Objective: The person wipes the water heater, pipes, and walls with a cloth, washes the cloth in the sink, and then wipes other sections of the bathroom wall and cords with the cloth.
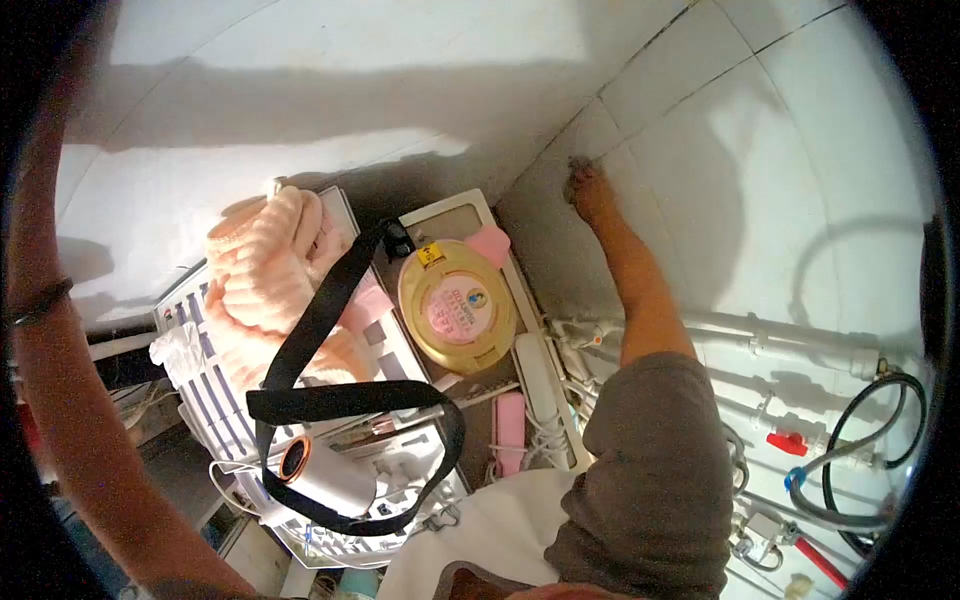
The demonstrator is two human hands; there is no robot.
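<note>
My right hand (590,190) is raised against the tiled wall near the corner, its fingers bent and dark; what it holds, if anything, is too small to make out. On the left my other arm reaches up past the top edge, and its hand is out of frame. Below lie a pink ribbed cloth (265,280) on a white slotted rack (195,350), a round gold-rimmed container (458,308) with a pink label, and a black strap (340,400) looped over them.
White pipes (780,330) run along the right wall, with a red valve handle (787,443) and a black hose (835,430). A white cylinder (335,478) with an orange ring, a pink case (509,432) and a white cable (543,440) lie low in the middle.
</note>
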